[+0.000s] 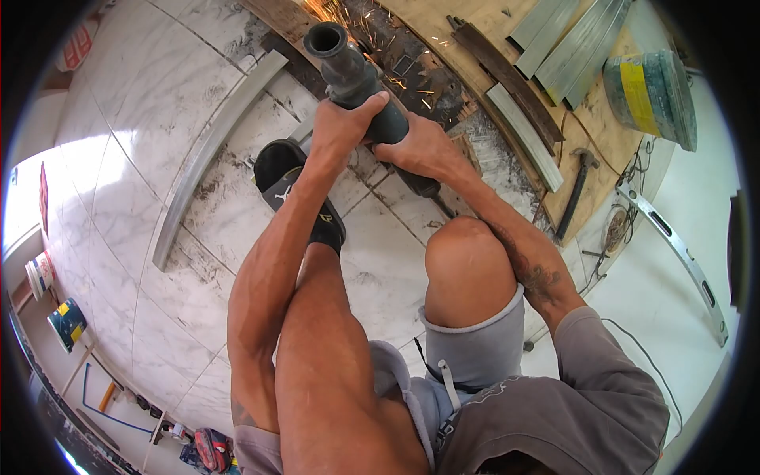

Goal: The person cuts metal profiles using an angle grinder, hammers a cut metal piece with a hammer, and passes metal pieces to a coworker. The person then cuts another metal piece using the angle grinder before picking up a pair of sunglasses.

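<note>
Both of my hands are closed around a dark green angle grinder (388, 119), held above the floor ahead of my knees. My left hand (339, 131) wraps its left side, with the thumb lying over the top. Gripping the right side of the body is my right hand (423, 148). A cord runs from the tool's rear end toward my right knee. Orange sparks (323, 11) fly out beyond the tool at the top of the view. The grinder's disc and the spot where it touches are hidden behind its body.
A long grey metal bar (210, 162) lies on the tiled floor, left of my sandalled foot (301, 190). To the right, a wooden board (609, 131) carries metal channels (582, 43), a hammer (578, 190) and a bucket (649, 95). A spirit level (673, 253) lies farther right.
</note>
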`<action>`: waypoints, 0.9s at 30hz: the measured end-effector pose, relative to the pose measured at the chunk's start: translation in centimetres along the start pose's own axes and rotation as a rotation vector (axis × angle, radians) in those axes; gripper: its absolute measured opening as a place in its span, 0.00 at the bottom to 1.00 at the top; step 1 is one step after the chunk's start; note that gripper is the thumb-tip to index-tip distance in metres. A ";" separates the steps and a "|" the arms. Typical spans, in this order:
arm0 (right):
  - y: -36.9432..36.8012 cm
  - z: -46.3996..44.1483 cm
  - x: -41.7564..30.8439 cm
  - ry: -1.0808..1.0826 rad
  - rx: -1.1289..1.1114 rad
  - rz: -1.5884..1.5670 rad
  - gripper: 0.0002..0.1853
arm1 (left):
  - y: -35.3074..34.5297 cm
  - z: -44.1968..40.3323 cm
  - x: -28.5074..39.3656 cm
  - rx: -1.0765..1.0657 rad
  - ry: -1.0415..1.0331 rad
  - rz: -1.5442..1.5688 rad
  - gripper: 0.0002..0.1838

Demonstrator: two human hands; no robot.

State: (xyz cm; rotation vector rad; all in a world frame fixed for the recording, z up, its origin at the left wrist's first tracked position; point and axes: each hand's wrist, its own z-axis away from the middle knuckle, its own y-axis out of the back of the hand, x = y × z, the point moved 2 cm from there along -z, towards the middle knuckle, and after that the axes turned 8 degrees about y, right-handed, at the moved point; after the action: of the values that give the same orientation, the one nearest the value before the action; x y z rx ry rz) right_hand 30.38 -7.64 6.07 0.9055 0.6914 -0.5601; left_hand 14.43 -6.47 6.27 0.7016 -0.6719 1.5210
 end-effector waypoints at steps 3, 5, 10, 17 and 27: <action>-0.1 -0.1 0.2 -0.034 -0.017 0.007 0.33 | 0.1 0.0 -0.1 -0.013 -0.010 -0.012 0.27; 0.0 0.0 0.0 -0.047 -0.036 0.004 0.33 | 0.2 -0.1 -0.3 -0.021 -0.016 -0.032 0.31; -0.1 0.0 0.3 -0.071 -0.047 0.009 0.33 | 0.0 -0.3 -0.6 -0.011 -0.022 -0.024 0.30; 0.0 0.1 0.5 -0.047 -0.035 -0.005 0.33 | -0.1 -0.6 -0.9 -0.002 -0.010 0.009 0.21; -0.1 0.2 0.6 -0.052 -0.018 0.006 0.33 | -0.2 -0.4 -0.7 -0.009 -0.022 0.022 0.20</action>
State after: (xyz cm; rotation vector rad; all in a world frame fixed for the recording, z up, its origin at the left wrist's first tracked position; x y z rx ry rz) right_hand 30.76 -7.90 5.66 0.8729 0.6454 -0.5692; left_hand 14.68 -6.57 5.53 0.7075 -0.7044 1.5312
